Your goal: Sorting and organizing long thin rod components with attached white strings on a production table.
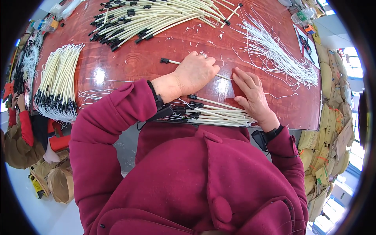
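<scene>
My left hand (197, 72) is closed over a thin cream tube (224, 77) lying across the red table. The tube's black end fitting (165, 60) sticks out to the left of the fist. Fingers stretched out, my right hand (252, 94) rests by the tube's right end; whether its fingertips touch it I cannot tell. Just below both hands, at the near table edge, lies a small bunch of similar tubes (217, 111) with black fittings at their left ends. My left wrist hides part of that bunch's white strings.
A big heap of cream tubes (156, 17) covers the far side of the red table (113, 62). Bundled tubes (60, 72) lie at left, loose white strings (278, 58) at right. Scissors (304, 44) lie beyond. Stacked sacks (327, 137) stand right; another person's hand (20, 102) shows far left.
</scene>
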{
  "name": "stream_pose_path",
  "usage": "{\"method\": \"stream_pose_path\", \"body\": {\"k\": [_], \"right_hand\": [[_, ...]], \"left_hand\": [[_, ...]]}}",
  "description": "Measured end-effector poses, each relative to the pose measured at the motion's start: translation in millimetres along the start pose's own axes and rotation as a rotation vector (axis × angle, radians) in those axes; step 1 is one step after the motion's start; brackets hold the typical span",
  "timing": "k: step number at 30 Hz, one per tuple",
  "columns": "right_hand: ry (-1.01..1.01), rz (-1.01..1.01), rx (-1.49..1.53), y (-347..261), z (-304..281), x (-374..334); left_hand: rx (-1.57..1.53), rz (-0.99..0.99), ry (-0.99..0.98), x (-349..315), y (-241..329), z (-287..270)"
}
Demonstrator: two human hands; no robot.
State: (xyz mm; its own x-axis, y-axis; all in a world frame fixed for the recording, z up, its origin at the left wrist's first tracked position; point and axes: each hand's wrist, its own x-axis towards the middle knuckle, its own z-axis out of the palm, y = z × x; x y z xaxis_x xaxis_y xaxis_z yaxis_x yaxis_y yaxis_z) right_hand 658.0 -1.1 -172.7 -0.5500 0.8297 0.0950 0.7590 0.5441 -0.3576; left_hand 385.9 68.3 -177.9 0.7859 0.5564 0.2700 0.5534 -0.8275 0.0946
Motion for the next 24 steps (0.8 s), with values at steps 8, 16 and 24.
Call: {"method": "stream_pose_path", "body": {"k": [8, 16, 24], "right_hand": [[-0.079, -0.003, 0.015, -3.1, -6.1, -1.4], [0.057, 0.037, 0.028, -3.6, -0.5, -9.3], [-0.002, 0.033, 0.001, 6.4, -9.9, -25.6]], "left_hand": [[-0.014, 0.018, 0.009, 5.9, 5.8, 3.2], [-0.029, 0.039, 0.0, 17.9, 11.0, 7.4], [-0.048, 0.025, 0.002, 15.5, 6.9, 8.8]]}}
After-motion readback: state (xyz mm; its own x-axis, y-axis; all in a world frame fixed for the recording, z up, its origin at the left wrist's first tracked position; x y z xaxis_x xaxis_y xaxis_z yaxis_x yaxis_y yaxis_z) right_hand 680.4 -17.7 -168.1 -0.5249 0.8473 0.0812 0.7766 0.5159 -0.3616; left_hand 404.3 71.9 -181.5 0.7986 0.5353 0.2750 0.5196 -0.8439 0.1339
